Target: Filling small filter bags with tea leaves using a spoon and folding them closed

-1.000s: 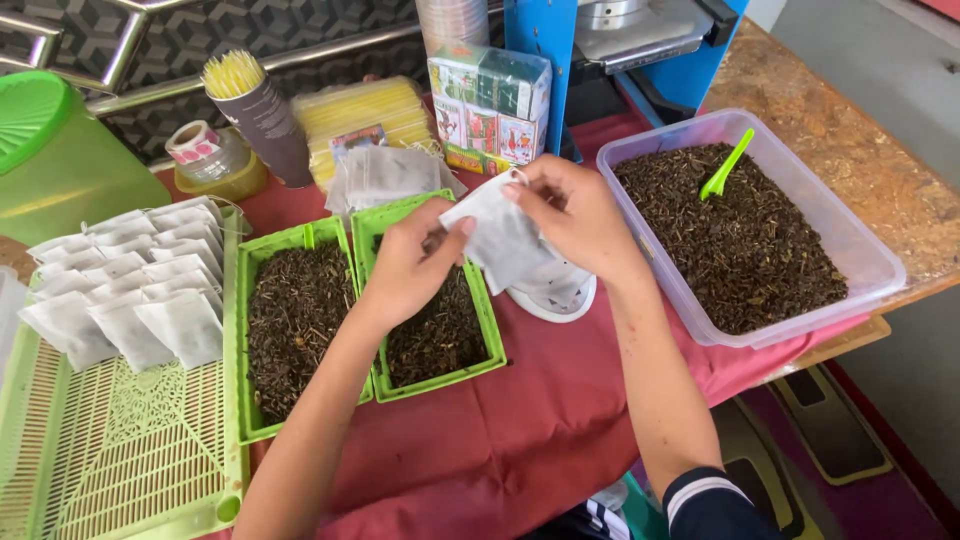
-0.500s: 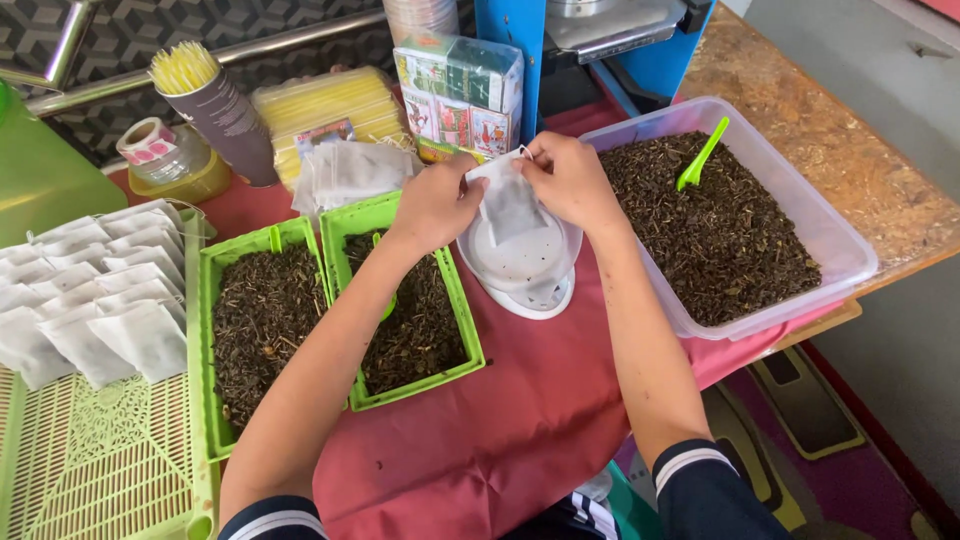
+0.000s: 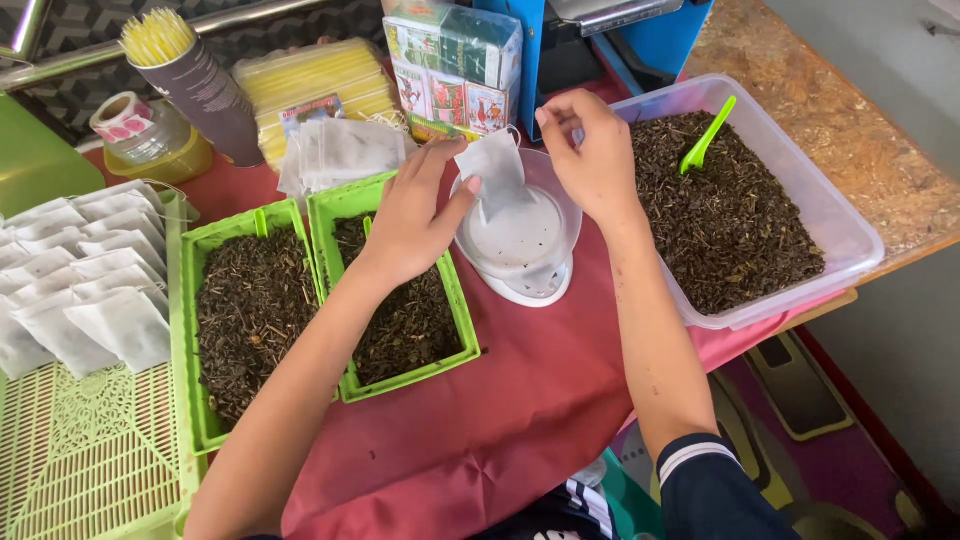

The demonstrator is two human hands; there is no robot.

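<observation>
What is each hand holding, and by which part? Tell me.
The left hand pinches a small white filter bag by its lower left edge, over the white scale. The right hand seems to grip its top corner; the contact is hidden.

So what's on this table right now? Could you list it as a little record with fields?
left hand: pinches a small white filter bag
right hand: raised beside the bag's top; contact unclear
below the bag: white bowl-topped scale
clear tub: dark loose leaves, green scoop
two green trays: same dark leaves
far left: filled white bags on a green rack
cover: red cloth
</observation>
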